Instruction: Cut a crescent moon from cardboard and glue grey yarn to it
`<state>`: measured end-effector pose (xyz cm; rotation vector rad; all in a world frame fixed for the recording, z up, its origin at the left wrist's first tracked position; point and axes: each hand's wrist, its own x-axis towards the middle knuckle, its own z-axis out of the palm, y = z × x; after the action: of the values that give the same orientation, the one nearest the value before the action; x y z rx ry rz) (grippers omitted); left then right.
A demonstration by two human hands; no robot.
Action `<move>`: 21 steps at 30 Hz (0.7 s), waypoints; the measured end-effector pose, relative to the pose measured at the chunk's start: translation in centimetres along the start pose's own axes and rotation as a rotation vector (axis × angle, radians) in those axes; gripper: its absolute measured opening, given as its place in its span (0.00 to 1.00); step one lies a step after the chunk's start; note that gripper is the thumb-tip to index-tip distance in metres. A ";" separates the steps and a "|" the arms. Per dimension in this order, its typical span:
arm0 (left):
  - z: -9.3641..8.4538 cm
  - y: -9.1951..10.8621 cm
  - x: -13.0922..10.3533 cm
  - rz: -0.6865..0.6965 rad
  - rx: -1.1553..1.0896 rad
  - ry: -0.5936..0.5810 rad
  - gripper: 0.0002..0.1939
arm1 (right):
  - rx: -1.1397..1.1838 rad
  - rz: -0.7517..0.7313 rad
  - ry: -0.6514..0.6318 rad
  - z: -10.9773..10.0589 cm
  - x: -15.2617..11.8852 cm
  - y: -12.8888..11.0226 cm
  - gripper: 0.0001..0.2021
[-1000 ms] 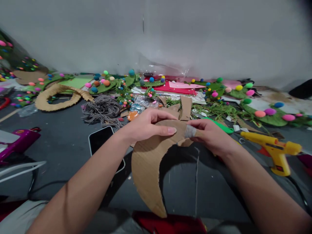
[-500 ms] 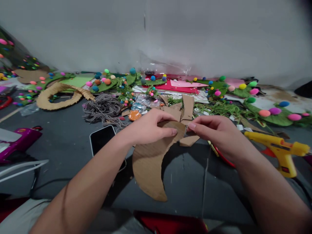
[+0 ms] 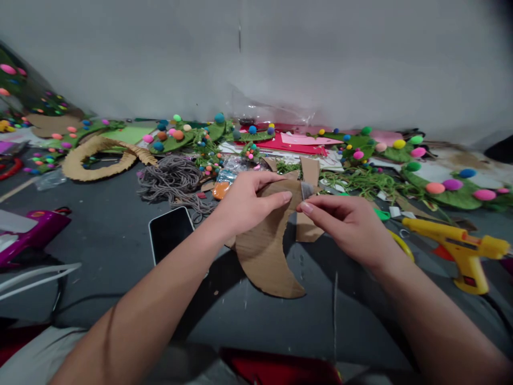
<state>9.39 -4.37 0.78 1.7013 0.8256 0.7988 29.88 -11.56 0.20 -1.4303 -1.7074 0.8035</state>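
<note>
My left hand (image 3: pixel 254 206) is closed on a brown cardboard crescent (image 3: pixel 268 256), thumb on top, with the other fingers hidden behind it. The crescent's lower point curves down and to the right, over the dark table. At its upper right edge, my right hand (image 3: pixel 344 222) pinches with thumb and forefinger. Grey material (image 3: pixel 306 190) shows right above those fingertips, and a thin grey cord (image 3: pixel 335 315) hangs below the hand. The stretch between cord and fingers is hidden. Cardboard scraps (image 3: pixel 309 229) lie beneath and behind the hands.
A yellow glue gun (image 3: pixel 460 246) lies at the right, a purple tool (image 3: pixel 34 235) at the left. The phone (image 3: pixel 170 230) is beside my left forearm. Behind are a grey yarn heap (image 3: pixel 170 179), a cardboard ring (image 3: pixel 76 160) and green leaves with coloured pompoms (image 3: pixel 452 184).
The crescent has turned, its lower point swinging right and up. My right hand has shifted slightly left and down, and grey material now shows at the crescent's upper edge.
</note>
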 end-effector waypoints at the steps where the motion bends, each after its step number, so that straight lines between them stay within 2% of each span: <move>1: 0.0 0.0 0.0 0.001 -0.005 0.010 0.14 | 0.004 0.000 0.007 0.1 0.0 0.0 0.12; 6: 0.0 -0.2 0.0 0.022 -0.034 0.082 0.16 | 0.037 0.017 -0.016 0.4 0.0 0.1 0.13; 13: 0.3 -0.3 -0.1 -0.011 -0.257 0.132 0.18 | 0.077 0.069 -0.063 0.4 0.0 0.1 0.17; 17: 0.0 0.0 -0.3 -0.022 -0.270 0.134 0.19 | 0.194 0.105 -0.123 0.3 0.0 0.3 0.19; 21: -0.5 0.2 -0.3 -0.045 -0.331 0.093 0.20 | 0.424 0.189 -0.165 0.3 0.2 0.5 0.17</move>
<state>8.88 -4.41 1.00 1.3575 0.7452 0.9336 29.85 -11.25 -0.38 -1.2655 -1.4172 1.3309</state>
